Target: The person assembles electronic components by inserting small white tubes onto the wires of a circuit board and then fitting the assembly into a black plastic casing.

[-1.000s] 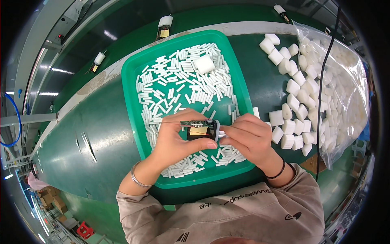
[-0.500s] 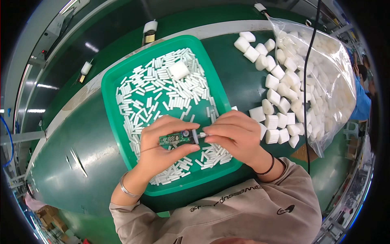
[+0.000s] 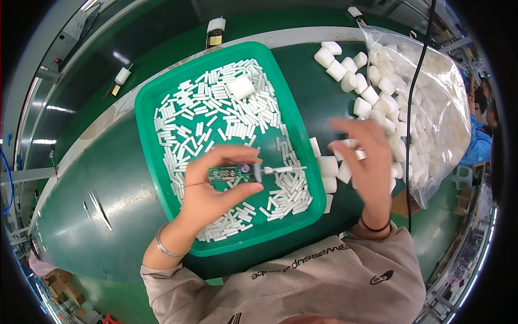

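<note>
Over the green tray (image 3: pixel 144 116), my left hand (image 3: pixel 208 189) pinches a small green circuit board assembly (image 3: pixel 232 173) between thumb and fingers. A thin shaft sticks out of its round grey end to the right, with a short white tube (image 3: pixel 278 170) around it. Many more small white tubes (image 3: pixel 237 130) lie loose in the tray. To the right of the tray, my right hand (image 3: pixel 367 156) is over white foam plugs (image 3: pixel 362 108), its thumb and fingers apart and slightly blurred. Nothing shows gripped in it; some plugs are hidden beneath it.
One foam plug (image 3: pixel 240 87) lies on the tubes in the tray. At right, a clear plastic bag (image 3: pixel 437 108) spills plugs onto the green table (image 3: pixel 124 178). A black cable (image 3: pixel 411 108) hangs before it. Several white-capped assemblies (image 3: pixel 216 31) stand along the far green strip.
My right hand has left the shaft and moved right to the foam plugs, its fingers spreading. The white tube now shows on the shaft. My left hand stays nearly in place.
</note>
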`<action>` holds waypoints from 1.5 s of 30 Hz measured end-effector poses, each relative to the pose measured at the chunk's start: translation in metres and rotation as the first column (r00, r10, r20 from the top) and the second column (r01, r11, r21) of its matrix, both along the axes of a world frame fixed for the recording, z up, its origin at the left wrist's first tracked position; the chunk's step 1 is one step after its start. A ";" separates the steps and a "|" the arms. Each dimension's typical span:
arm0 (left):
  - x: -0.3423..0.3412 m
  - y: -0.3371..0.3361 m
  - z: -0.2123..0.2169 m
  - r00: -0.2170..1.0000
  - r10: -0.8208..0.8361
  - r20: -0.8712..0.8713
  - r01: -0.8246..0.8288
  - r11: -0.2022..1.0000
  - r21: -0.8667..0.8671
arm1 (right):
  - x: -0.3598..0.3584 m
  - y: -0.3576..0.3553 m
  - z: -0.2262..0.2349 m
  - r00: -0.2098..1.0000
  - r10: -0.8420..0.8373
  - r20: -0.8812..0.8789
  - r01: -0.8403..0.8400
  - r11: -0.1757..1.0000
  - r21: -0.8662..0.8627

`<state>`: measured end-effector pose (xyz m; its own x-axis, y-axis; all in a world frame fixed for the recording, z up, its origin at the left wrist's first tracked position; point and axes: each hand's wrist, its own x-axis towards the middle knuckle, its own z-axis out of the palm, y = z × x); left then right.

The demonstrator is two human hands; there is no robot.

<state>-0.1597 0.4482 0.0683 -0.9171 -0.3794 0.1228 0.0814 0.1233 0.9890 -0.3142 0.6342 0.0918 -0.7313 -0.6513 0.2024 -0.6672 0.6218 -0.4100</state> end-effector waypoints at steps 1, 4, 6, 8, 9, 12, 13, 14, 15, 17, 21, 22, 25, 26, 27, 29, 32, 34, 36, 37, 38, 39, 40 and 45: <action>-0.001 -0.002 0.001 1.000 -0.005 0.025 0.005 1.000 -0.016 | -0.008 0.011 0.007 1.000 -0.010 -0.016 0.010 1.000 0.010; -0.002 -0.004 0.003 0.998 0.054 0.016 -0.054 0.999 -0.009 | -0.026 0.035 0.013 0.998 0.014 -0.058 -0.008 0.994 0.108; -0.003 -0.004 0.004 0.999 0.049 0.009 -0.049 0.999 -0.018 | -0.031 0.041 0.003 0.995 0.050 -0.081 -0.034 0.981 0.193; -0.003 -0.003 0.000 0.998 0.047 -0.030 -0.048 0.998 -0.045 | -0.032 0.038 -0.004 0.998 0.058 -0.004 -0.056 0.981 0.183; -0.004 -0.003 0.000 0.998 0.047 -0.030 -0.049 0.998 -0.046 | -0.033 0.039 -0.004 1.000 -0.003 0.010 0.000 0.972 0.235; -0.002 -0.004 0.001 1.000 0.014 0.012 -0.015 0.996 0.090 | -0.030 0.030 -0.009 0.997 -0.053 -0.062 0.067 0.963 0.261; -0.002 -0.003 0.000 1.000 0.020 0.009 -0.021 0.984 0.175 | -0.029 0.028 -0.013 0.995 -0.009 -0.102 0.030 0.977 0.212; -0.002 -0.003 0.000 1.000 0.026 0.005 -0.026 0.966 0.259 | -0.029 0.025 -0.016 0.995 -0.004 -0.101 0.025 0.978 0.209; -0.001 -0.004 0.000 1.000 0.023 0.011 -0.025 0.960 0.280 | -0.029 0.022 -0.020 0.998 0.004 -0.065 0.007 0.986 0.169; -0.001 -0.004 0.001 0.999 0.034 0.010 -0.035 0.954 0.298 | -0.028 0.017 -0.021 0.999 0.022 -0.031 -0.018 0.992 0.121; 0.000 -0.005 0.000 0.999 0.039 0.018 -0.043 0.942 0.334 | -0.021 0.005 -0.030 0.985 0.172 0.015 -0.173 0.982 0.071; 0.000 -0.005 0.000 0.999 0.031 0.026 -0.038 0.939 0.341 | -0.021 0.002 -0.031 0.984 0.175 0.014 -0.176 0.982 0.071; -0.001 -0.005 0.001 0.999 0.023 0.027 -0.031 0.942 0.334 | -0.021 -0.005 -0.034 0.976 0.208 0.065 -0.209 0.978 0.018; -0.001 -0.006 0.000 0.999 0.015 0.030 -0.024 0.943 0.332 | -0.022 -0.007 -0.034 0.972 0.229 0.046 -0.229 0.973 -0.001; 0.000 -0.006 0.000 0.999 0.017 0.029 -0.026 0.943 0.332 | -0.022 -0.009 -0.033 0.968 0.249 0.027 -0.249 0.968 -0.019; 0.000 -0.007 -0.001 0.999 0.011 0.032 -0.021 0.947 0.321 | -0.021 -0.014 -0.034 0.964 0.266 0.013 -0.264 0.962 -0.062; -0.001 -0.006 -0.002 1.000 0.018 0.024 -0.025 0.948 0.317 | -0.020 -0.016 -0.036 0.959 0.281 0.017 -0.280 0.958 -0.060; 0.000 -0.007 -0.003 0.999 0.025 0.029 -0.033 0.953 0.303 | -0.022 -0.015 -0.036 0.955 0.295 0.024 -0.294 0.954 -0.058; 0.000 -0.008 -0.004 0.999 0.033 0.035 -0.042 0.957 0.288 | -0.024 -0.013 -0.037 0.950 0.309 0.030 -0.307 0.950 -0.056; 0.001 -0.008 -0.004 0.999 0.041 0.014 -0.043 0.957 0.288 | -0.024 -0.012 -0.034 0.947 0.318 0.035 -0.316 0.947 -0.056; 0.001 -0.009 -0.004 0.999 0.050 -0.007 -0.046 0.957 0.288 | -0.024 -0.010 -0.032 0.944 0.327 0.039 -0.325 0.944 -0.056; 0.002 -0.009 -0.004 0.999 0.054 -0.006 -0.050 0.957 0.287 | -0.024 -0.009 -0.029 0.940 0.337 0.044 -0.335 0.941 -0.056; 0.001 -0.008 -0.004 0.998 0.060 -0.024 -0.050 0.953 0.300 | -0.020 -0.009 -0.028 0.938 0.344 0.047 -0.341 0.938 -0.054; 0.002 -0.005 -0.005 0.987 0.086 -0.136 -0.028 0.926 0.377 | 0.018 -0.025 -0.031 0.926 0.371 0.070 -0.368 0.928 -0.053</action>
